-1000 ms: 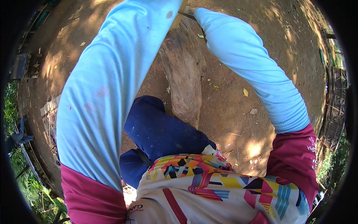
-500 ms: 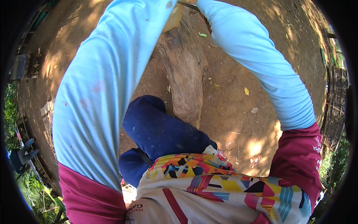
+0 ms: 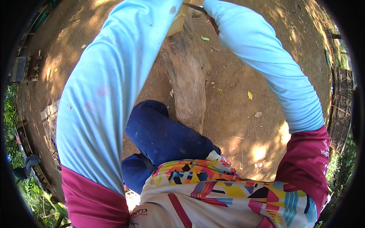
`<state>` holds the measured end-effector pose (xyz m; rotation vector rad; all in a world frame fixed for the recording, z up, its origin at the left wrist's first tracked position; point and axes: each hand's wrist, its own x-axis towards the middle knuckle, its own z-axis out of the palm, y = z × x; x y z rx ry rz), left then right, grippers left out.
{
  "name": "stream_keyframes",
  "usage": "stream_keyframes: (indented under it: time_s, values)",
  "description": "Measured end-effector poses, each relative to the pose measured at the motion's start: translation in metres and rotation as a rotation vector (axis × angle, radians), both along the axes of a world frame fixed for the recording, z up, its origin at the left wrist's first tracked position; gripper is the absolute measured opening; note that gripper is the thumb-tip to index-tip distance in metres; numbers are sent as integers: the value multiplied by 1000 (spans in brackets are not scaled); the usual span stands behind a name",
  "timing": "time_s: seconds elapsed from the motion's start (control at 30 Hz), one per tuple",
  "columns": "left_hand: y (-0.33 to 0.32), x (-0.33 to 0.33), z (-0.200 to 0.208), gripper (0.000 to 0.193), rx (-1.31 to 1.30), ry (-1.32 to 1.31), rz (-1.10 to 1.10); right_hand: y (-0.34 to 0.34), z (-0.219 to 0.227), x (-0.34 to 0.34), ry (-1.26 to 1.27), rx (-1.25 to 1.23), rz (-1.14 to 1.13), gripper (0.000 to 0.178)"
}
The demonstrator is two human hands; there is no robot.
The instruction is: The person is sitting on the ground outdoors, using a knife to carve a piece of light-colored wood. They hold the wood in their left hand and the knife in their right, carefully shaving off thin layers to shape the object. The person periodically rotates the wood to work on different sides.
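The right sleeve has shifted rightward, bringing the dark blade higher beside the top-centre yellowish block; the unseen hands' grip I cannot tell.

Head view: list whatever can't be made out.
All in the head view:
Both hands: past the top edge, or behind the left sleeve and right sleeve.
Dark strip: right end lost at the right sleeve.
Yellowish block: left sleeve covers part, top edge cuts it.
Bluish shape, far left: too small.
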<state>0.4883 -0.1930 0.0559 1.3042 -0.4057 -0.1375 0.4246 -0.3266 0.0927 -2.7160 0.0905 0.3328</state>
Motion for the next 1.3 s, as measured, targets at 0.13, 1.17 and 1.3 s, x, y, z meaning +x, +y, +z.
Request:
stream_keyframes:
  time_s: [0.13, 1.17, 1.3]
  values:
    - [1, 2, -1, 66, -7, 5, 1, -8, -33, -8, -194, -297, 283, 8]
    - [-1, 4, 0, 63, -11, 5, 17, -7, -41, 0, -29, -306, 180, 13]
    - [0, 3, -2, 62, -10, 12, 21, -5, -26, 0, -11, -204, 140, 14]
